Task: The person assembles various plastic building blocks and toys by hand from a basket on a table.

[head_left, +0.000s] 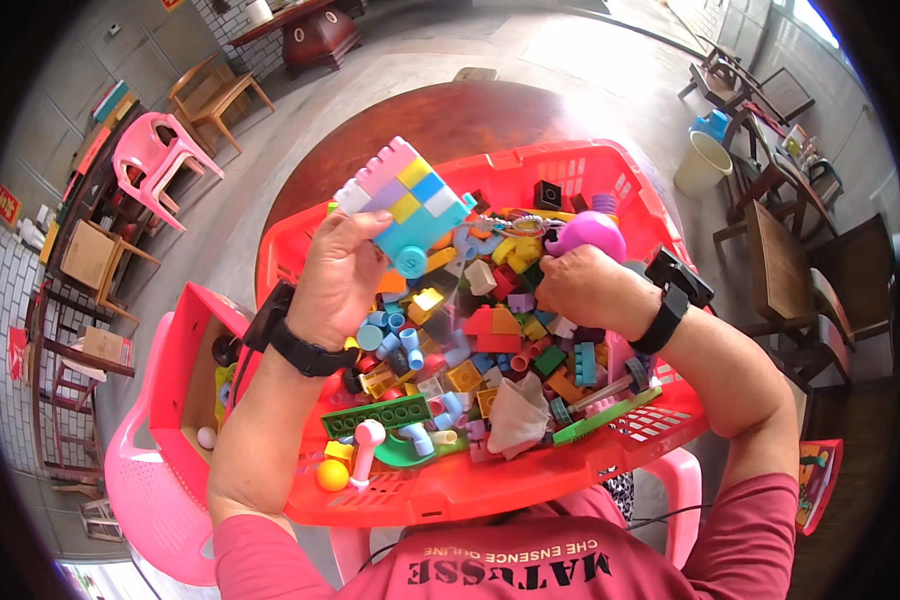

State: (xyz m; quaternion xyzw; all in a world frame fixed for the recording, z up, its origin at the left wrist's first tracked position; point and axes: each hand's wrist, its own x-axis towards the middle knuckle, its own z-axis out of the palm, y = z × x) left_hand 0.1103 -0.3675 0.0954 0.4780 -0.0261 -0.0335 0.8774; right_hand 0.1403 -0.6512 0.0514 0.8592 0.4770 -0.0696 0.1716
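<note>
My left hand [332, 285] grips a toy block build [407, 195] by its near left edge, tilted above the basket. Pink, yellow, white, lilac and blue bricks are stacked on its turquoise base, which has a round wheel-like piece. Inside the red plastic basket [450, 492], my right hand [595, 292] has its fingers curled down among the loose pieces. Whatever they pinch is hidden. A smooth magenta rounded object [590, 233] lies right behind those knuckles. Around both hands are several mixed toy bricks, blue pipe pieces [410, 345] and a long green brick strip [378, 415].
The basket rests on a round brown table [410, 120]. To the left, a red box [185, 350] sits on a pink plastic chair [150, 480]. An orange ball [332, 475] lies at the basket's near left corner. Wooden chairs [785, 270] and a pale bin [703, 163] stand at right.
</note>
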